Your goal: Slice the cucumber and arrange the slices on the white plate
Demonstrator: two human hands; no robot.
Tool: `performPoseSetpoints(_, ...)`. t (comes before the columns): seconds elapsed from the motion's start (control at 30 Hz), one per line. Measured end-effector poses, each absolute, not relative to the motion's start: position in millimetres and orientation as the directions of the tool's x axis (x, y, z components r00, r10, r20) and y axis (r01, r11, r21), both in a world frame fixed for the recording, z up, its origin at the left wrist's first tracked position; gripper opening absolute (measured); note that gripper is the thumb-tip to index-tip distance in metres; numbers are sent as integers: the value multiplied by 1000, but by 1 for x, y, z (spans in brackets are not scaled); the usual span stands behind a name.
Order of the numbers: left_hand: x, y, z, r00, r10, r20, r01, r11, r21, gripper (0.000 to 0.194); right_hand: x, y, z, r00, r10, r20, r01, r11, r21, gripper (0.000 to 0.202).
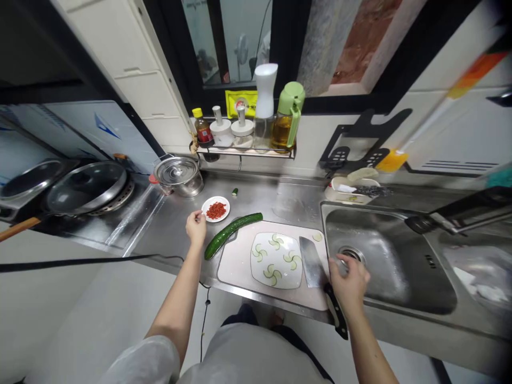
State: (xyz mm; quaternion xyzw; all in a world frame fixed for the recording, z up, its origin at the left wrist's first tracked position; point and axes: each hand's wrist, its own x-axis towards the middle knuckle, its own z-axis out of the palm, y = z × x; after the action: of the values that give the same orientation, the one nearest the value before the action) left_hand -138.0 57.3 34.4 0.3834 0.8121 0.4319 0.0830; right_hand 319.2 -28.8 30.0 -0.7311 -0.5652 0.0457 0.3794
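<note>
At the left edge of a small white plate (204, 206) my left hand (196, 228) is closed, thumb and fingers pinched on the rim. Red dried berries, like goji berries (216, 210), are heaped in that plate. My right hand (350, 280) is open and holds nothing, thumb and fingers apart, over the sink's near-left edge. Beside it lies a cleaver (313, 262) with a black handle, on a pale cutting board (236, 266). A squarish white plate (260, 266) on the board carries several pinwheels of thin cucumber slices (272, 274). A long cucumber (232, 232) rests across the board's upper left corner.
A cucumber end (234, 191) lies behind the small plate. Farther back stand a lidded steel pot (188, 184) and a shelf (256, 153) with seasoning jars and an oil bottle (283, 128). The sink (394, 277) is right, a wok (88, 186) left.
</note>
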Motion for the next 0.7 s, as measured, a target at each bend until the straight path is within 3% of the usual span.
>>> performPoseSetpoints(0.3, -139, 116, 26, -437, 900, -5, 838, 409, 362, 26, 332, -38, 30, 416, 842, 342, 786, -144, -601, 43)
performPoseSetpoints(0.53, -132, 136, 22, -383, 922, -58, 870, 381, 313, 23, 342, -40, 25, 432, 850, 302, 787, -191, -587, 49)
performPoseSetpoints(0.7, -129, 135, 24, -451, 890, -59, 790, 430, 437, 14, 344, -41, 21, 424, 858, 291, 786, -189, -589, 49)
